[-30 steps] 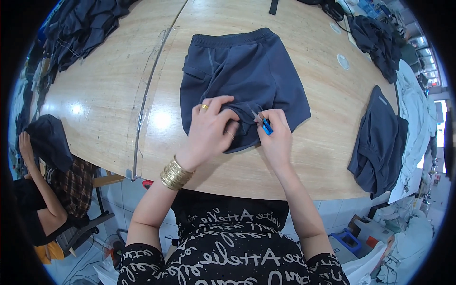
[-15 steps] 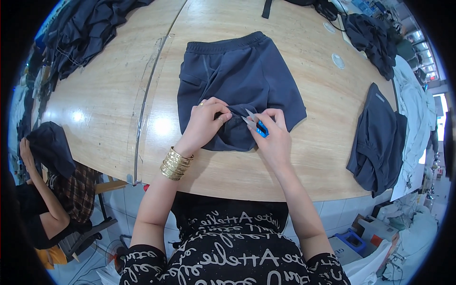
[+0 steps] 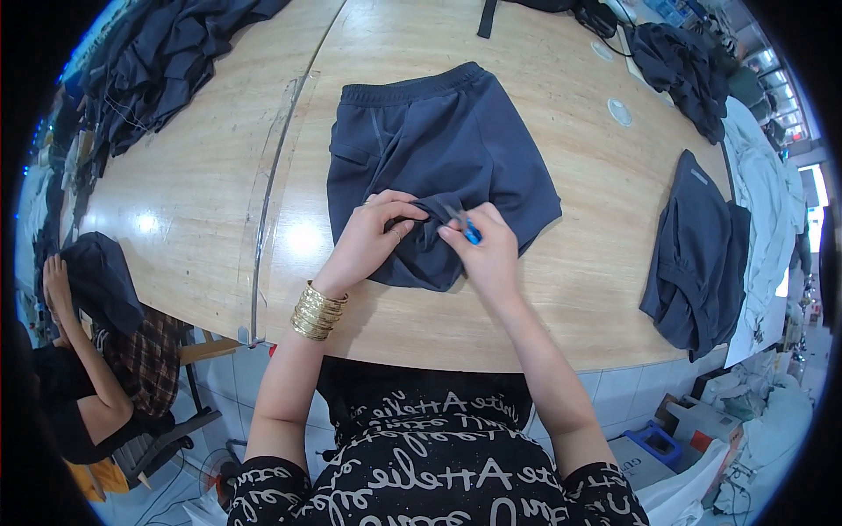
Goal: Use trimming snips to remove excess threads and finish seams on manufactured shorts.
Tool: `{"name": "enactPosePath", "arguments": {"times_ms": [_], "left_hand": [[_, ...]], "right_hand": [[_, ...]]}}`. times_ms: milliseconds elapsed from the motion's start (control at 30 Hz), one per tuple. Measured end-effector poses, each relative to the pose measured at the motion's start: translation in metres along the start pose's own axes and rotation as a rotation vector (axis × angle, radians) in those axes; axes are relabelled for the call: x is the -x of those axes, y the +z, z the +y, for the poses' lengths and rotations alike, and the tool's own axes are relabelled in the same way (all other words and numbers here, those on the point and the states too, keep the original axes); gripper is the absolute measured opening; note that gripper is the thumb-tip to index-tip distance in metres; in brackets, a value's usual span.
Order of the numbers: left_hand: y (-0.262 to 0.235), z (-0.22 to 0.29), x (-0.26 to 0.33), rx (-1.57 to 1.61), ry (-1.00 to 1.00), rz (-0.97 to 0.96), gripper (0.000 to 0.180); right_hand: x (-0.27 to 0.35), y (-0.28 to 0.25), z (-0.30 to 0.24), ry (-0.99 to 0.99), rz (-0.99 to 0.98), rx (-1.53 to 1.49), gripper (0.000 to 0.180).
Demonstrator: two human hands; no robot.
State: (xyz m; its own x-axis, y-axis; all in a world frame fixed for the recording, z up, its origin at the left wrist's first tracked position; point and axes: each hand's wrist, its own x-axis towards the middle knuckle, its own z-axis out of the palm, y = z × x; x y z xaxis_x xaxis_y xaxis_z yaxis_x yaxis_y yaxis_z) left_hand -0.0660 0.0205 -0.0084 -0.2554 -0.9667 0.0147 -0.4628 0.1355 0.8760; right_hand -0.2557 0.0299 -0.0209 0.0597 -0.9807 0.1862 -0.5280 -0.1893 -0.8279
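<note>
A pair of dark navy shorts [image 3: 438, 145] lies on the wooden table in front of me, its elastic waistband at the far side. Near the hem, my left hand [image 3: 373, 232] pinches a fold of the cloth between thumb and fingers. Close beside it on the right, my right hand [image 3: 488, 250] is closed round small blue-handled thread snips [image 3: 472, 233]. Their metal blades point up and left over the bunched fabric and look blurred. Whether the blades touch the cloth I cannot tell.
Folded dark garments [image 3: 697, 254] rest at the table's right edge beside pale cloth [image 3: 761, 210]. A heap of dark fabric [image 3: 175, 66] covers the far left. At the left, another person's hand [image 3: 57, 285] handles a dark piece [image 3: 101, 276]. A seam [image 3: 267, 210] crosses the table.
My right hand has shifted slightly left and closed further round the snips, whose blades stood apart and clear before. My left hand has moved a little down, with the hem fold still pinched.
</note>
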Motion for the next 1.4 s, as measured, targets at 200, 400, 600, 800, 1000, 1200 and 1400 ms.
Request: {"name": "enactPosePath", "arguments": {"times_ms": [200, 400, 600, 800, 1000, 1200, 1400], "left_hand": [[-0.001, 0.002, 0.008, -0.141, 0.049, 0.026, 0.019], [-0.003, 0.008, 0.008, -0.05, 0.087, 0.034, 0.026], [-0.007, 0.009, 0.008, 0.032, -0.009, 0.017, 0.03], [-0.008, -0.004, 0.005, 0.144, -0.043, -0.021, 0.036], [-0.008, -0.009, 0.005, 0.183, -0.036, -0.034, 0.036], [-0.022, 0.023, 0.038, 0.094, 0.024, 0.059, 0.038], [-0.048, 0.029, 0.086, -0.08, 0.045, 0.042, 0.03]], "right_hand": [[0.029, -0.122, -0.006, 0.09, -0.754, -0.137, 0.022], [0.044, -0.146, -0.043, 0.45, -0.934, 0.512, 0.025], [0.02, -0.024, -0.04, -0.032, -0.175, -0.095, 0.02], [-0.004, 0.028, -0.018, -0.144, 0.012, 0.095, 0.019], [-0.009, 0.028, -0.014, -0.003, -0.049, 0.066, 0.016], [0.011, -0.07, -0.033, 0.315, -0.416, -0.347, 0.012], [0.043, -0.159, -0.021, 0.629, -1.127, 0.379, 0.018]]}}
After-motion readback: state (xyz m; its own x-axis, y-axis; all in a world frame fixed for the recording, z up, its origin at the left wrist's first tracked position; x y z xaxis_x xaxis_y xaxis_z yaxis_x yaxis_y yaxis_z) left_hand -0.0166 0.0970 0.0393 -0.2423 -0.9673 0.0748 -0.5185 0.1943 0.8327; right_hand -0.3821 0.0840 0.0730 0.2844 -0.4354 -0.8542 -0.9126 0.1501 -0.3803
